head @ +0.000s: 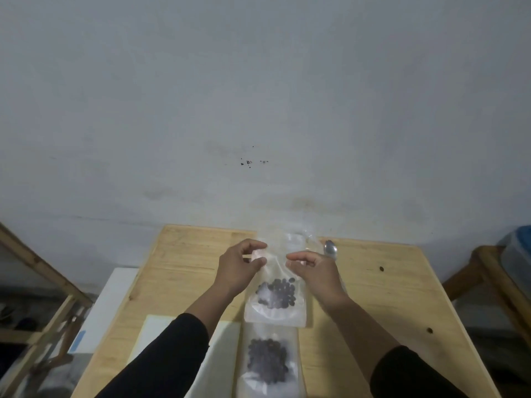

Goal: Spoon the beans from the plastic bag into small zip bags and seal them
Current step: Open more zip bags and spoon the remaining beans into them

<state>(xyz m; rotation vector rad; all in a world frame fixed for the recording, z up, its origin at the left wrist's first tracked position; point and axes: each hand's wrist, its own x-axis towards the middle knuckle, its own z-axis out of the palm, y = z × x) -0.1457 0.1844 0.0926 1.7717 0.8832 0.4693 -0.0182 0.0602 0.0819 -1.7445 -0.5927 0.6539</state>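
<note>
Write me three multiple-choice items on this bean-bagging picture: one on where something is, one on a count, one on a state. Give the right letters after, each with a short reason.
1. Where is the spoon?
A. in the right hand, bowl pointing up
B. lying on the table
C. inside a bag

2. How many loose beans lie on the bare wood to the right of the hands?
A. none
B. two
C. five

3. What are the hands doing with the zip bag that stands between them?
A. the left hand and the right hand both pinch its top edge
B. only the left hand touches it
C. neither touches it

Answers:
1 A: its metal bowl sticks up behind the right hand's fingers.
2 B: one bean lies farther back, another bean nearer.
3 A: fingertips of both hands meet the clear plastic at its top, beans at the bottom.
</note>
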